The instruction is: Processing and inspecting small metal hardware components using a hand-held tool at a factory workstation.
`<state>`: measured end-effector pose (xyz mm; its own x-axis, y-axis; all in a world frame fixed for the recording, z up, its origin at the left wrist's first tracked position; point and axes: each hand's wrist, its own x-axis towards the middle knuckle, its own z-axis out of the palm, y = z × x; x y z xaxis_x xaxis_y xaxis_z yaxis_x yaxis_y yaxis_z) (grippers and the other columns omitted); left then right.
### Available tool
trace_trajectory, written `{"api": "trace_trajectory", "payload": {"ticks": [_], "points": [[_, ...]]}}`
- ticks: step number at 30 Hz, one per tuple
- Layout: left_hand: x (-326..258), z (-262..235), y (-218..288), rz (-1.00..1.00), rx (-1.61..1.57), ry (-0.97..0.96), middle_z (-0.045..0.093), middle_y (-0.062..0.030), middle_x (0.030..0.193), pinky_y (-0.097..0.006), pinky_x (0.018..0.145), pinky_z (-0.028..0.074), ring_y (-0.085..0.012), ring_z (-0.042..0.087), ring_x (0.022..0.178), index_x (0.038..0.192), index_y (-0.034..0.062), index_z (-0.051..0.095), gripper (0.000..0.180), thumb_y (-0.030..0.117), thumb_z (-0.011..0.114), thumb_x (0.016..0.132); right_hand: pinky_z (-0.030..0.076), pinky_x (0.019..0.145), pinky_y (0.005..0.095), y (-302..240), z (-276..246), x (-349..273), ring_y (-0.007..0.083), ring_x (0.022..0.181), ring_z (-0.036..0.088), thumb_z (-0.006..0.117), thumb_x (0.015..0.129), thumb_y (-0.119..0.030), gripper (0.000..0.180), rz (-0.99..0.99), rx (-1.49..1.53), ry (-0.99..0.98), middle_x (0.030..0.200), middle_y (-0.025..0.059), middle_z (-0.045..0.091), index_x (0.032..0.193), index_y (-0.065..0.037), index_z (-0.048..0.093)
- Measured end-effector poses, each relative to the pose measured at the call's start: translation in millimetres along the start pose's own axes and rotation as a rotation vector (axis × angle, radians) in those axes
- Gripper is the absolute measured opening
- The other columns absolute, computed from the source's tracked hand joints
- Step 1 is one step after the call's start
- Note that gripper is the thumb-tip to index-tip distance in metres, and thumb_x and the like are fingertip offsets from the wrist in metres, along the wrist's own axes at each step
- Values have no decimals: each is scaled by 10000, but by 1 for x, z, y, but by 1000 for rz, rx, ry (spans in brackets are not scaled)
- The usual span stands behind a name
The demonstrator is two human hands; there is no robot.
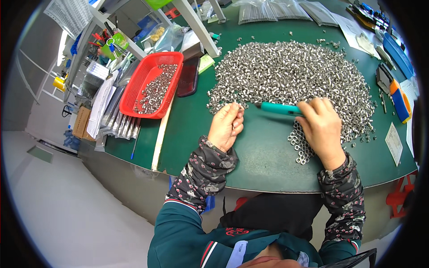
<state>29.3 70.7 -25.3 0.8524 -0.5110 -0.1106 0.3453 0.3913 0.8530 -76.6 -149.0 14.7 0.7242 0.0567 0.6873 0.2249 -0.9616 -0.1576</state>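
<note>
My left hand [227, 127] is closed in a pinch at the near left edge of a broad pile of small silvery metal rings [286, 71]. Metal glints at its fingertips, but I cannot tell whether the piece is held or lies behind them. In my right hand [321, 127] is a slim teal pen-shaped tool [281, 108], its dark tip pointing left toward the left hand. The tool is slightly blurred and hovers over the green table [263, 152]. Just left of the right hand, a small group of rings [301, 145] lies flat in a single layer.
To the left, a red plastic basket [128, 100] holds more metal pieces, with a dark red tray [188, 77] beside it. Bagged rods [275, 12] lie at the back. On the right are an orange-and-blue object [401, 102], a paper label [393, 144] and a blue tray [397, 56].
</note>
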Motion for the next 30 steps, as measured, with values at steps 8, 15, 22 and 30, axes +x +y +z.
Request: {"api": "trace_trajectory", "payload": {"ticks": [8,15,22,30], "points": [[1,-1,4,-28,-255,-95,430,-48,799,-178,389,273,-89,359,571,843,57,467,209,236,407,932,437,579,321,11,3,-5,215,725,502,686,624,-91,232,21,-37,-151,746,47,482,824,-86,569],[-7,34,8,-218,322,-146,402,50,631,-153,361,209,-40,348,527,876,56,523,99,154,509,877,438,577,335,16,1,-2,219,722,514,693,635,-102,255,164,46,177,745,39,494,867,-89,587],[-6,84,-18,50,1390,-256,402,40,545,-226,481,355,-41,381,511,875,22,601,209,88,681,693,448,582,324,17,4,-3,213,733,517,694,628,-103,259,160,64,190,755,35,495,860,-98,579],[-1,72,-17,54,1012,-228,458,51,612,-200,447,325,-34,381,494,860,36,563,130,109,631,776,443,591,336,14,0,-1,228,748,518,686,642,-101,255,159,109,162,770,46,498,870,-83,574]]}}
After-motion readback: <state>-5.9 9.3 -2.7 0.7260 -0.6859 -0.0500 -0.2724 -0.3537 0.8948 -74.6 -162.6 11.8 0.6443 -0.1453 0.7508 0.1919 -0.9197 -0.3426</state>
